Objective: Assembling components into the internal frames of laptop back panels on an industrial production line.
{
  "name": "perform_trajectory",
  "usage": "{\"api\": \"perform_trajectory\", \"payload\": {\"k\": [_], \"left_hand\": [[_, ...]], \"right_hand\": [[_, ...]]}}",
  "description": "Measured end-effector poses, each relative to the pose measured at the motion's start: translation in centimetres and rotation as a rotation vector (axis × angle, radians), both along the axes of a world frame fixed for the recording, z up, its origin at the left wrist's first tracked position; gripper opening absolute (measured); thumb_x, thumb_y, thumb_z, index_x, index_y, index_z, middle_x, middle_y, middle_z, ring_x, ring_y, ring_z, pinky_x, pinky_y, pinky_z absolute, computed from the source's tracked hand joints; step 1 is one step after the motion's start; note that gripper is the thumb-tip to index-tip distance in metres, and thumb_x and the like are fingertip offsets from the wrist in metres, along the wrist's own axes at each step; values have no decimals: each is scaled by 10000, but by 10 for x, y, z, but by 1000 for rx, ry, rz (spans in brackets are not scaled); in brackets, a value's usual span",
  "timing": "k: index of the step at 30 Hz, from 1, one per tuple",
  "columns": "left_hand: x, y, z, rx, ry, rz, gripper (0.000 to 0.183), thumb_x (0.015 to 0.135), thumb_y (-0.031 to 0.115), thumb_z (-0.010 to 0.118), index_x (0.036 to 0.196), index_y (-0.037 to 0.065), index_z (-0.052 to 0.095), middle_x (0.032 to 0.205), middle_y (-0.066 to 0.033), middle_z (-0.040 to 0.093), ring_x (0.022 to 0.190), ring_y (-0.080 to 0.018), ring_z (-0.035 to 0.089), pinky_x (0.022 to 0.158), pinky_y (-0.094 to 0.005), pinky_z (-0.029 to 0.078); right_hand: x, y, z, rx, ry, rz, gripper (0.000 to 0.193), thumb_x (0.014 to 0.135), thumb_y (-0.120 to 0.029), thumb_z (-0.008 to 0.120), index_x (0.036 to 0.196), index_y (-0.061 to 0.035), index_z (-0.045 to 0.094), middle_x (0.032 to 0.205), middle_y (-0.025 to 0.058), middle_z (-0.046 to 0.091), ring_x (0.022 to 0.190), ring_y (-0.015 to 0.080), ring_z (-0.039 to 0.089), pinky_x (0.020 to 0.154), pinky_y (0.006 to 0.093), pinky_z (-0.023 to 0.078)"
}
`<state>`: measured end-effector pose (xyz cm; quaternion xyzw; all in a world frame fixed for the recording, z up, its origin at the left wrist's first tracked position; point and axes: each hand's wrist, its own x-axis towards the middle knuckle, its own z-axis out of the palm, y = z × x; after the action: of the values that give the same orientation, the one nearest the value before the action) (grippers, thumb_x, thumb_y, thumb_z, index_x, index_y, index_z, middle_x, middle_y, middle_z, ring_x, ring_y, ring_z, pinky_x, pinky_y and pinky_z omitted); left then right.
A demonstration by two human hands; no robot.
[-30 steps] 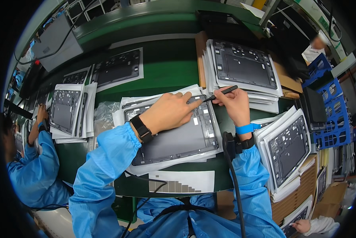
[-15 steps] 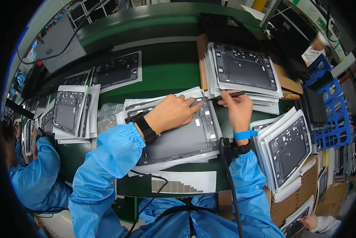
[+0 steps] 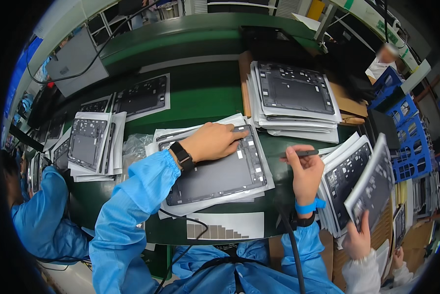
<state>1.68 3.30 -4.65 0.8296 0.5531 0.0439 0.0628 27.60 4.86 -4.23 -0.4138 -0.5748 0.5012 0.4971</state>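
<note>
A dark grey tablet back housing lies on a stack of white sheets in front of me. My left hand rests on its upper part, fingers stretched out and fingertips near the far right corner. To the right of the housing, above the green table, my right hand is closed round a dark, slim pen-like tool. The tool's exact kind is unclear. It points left and is apart from the housing.
Housings with white sheets are stacked at the far right, right and left. Another person's hand holds a tilted housing at the right. A printed sheet and a cable are near me.
My right hand has drawn the tool away from the housing's corner, toward the right and nearer me. Another person's hand has lifted a housing at the right stack. My left hand stays on the housing.
</note>
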Motion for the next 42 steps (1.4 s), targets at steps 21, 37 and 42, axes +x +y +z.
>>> {"api": "perform_trajectory", "payload": {"k": [21, 37, 42], "left_hand": [[-68, -191, -84, 397, -788, 1058, 472, 861, 336, 745, 1114, -27, 579, 803, -68, 627, 641, -191, 592, 599, -358, 465], [-56, -172, -30, 477, -286, 1038, 283, 907, 209, 636, 911, -74, 627, 756, -218, 675, 649, -394, 658, 587, -476, 475], [-139, -151, 1, 352, -968, 1006, 307, 983, 221, 573, 1107, -59, 560, 988, -157, 680, 860, -218, 645, 717, -368, 496]], "right_hand": [[-17, 0, -48, 373, -654, 21, 192, 852, -173, 709, 948, -10, 676, 932, 159, 674, 893, 351, 664, 742, 406, 511], [-23, 3, -52, 293, -407, 37, 139, 848, -137, 717, 896, -6, 708, 812, 132, 674, 695, 280, 645, 635, 348, 478], [-7, 2, -51, 243, -429, 22, 147, 867, -142, 700, 902, 1, 703, 811, 137, 674, 679, 259, 636, 619, 337, 469]]}}
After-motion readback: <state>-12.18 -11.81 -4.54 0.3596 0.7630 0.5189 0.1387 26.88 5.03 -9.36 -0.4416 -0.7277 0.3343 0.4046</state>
